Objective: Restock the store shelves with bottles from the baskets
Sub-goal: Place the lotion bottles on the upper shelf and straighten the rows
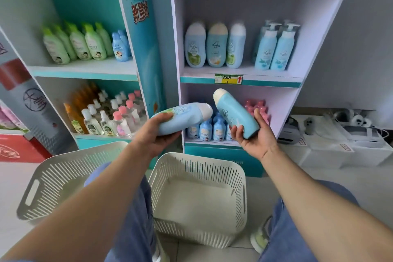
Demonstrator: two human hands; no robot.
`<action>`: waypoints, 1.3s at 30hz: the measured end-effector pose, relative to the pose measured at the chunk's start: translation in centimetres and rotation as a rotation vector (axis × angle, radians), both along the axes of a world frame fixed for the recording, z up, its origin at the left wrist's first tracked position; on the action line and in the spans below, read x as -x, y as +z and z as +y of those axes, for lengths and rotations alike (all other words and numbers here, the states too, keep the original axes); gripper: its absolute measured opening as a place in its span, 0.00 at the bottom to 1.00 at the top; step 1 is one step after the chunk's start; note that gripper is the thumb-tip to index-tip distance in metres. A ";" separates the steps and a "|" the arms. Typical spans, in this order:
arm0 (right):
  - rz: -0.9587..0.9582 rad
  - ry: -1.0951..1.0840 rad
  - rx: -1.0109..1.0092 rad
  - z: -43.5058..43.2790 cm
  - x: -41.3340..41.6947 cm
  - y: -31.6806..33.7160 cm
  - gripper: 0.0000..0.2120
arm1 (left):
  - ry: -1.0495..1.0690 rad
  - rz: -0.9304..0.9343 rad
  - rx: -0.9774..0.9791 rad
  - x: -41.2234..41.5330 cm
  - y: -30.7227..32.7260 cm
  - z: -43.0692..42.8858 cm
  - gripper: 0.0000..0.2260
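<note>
Nearest, at the bottom of the frame, two white slotted baskets sit on the floor: the middle basket (197, 198) upright, the left basket (70, 176) tilted. Above them, the left hand (156, 134) is clamped around a pale blue bottle (182, 117) lying sideways, and the right hand (254, 134) grips a second blue bottle (235, 112) slanted cap-up. Behind, the shelf (240, 71) holds three similar bottles (214, 45).

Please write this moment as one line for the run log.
left hand: holds blue bottle, lying sideways | right hand: holds second blue bottle, tilted | white basket: looks empty | step: shelving not yet done
</note>
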State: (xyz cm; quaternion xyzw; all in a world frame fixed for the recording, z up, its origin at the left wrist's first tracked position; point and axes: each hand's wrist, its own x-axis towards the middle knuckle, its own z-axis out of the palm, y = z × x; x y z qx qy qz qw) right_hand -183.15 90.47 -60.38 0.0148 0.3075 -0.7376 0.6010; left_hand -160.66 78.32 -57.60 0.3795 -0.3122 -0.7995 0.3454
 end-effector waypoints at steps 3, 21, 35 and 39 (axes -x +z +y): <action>-0.042 0.035 0.156 -0.2 -0.3 1.2 0.46 | 0.103 0.142 -0.046 0.0 0.7 0.7 0.03; 0.234 0.164 0.191 -1.3 -2.2 4.8 0.41 | 0.104 0.393 -0.073 2.1 3.9 3.0 0.07; 0.867 -0.157 -0.088 -8.5 2.1 9.6 0.20 | -0.011 0.262 -0.028 4.2 5.6 -0.2 0.05; 0.987 -0.232 -0.105 -12.9 4.0 11.7 0.24 | -0.020 0.276 0.020 4.6 6.3 -2.1 0.04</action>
